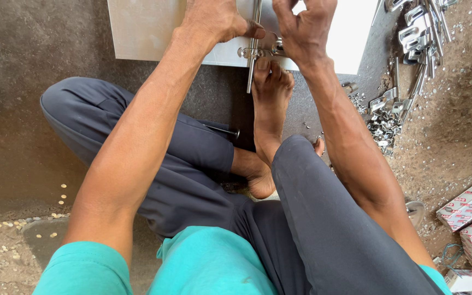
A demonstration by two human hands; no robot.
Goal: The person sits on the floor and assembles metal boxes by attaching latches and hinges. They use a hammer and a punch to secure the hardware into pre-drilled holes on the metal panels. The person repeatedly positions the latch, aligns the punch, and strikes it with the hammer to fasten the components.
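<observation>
Both hands work at the top centre: left hand [214, 21] pinches the steel rod [253, 54], right hand [301, 27] grips its bracket [258, 52]. Stiff, slick, light metal; hold the rod beside the bracket.

The long rod [253, 60] is shiny smooth metal, and so is the small latch piece [258, 51] it goes through. They lie on a flat pale board [148, 27] that looks smooth and matt, bright white at its far right end. On the right, a pile of metal parts [405, 82] glints silver, with tiny shiny bits scattered around it. The floor [17, 109] is rough, dull grey concrete, gritty and dusty on the right. The trousers [192, 175] are soft dark cloth, and the shirt [208, 262] is smooth teal cloth. The small boxes [468, 205] at the near right are glossy cardboard.
</observation>
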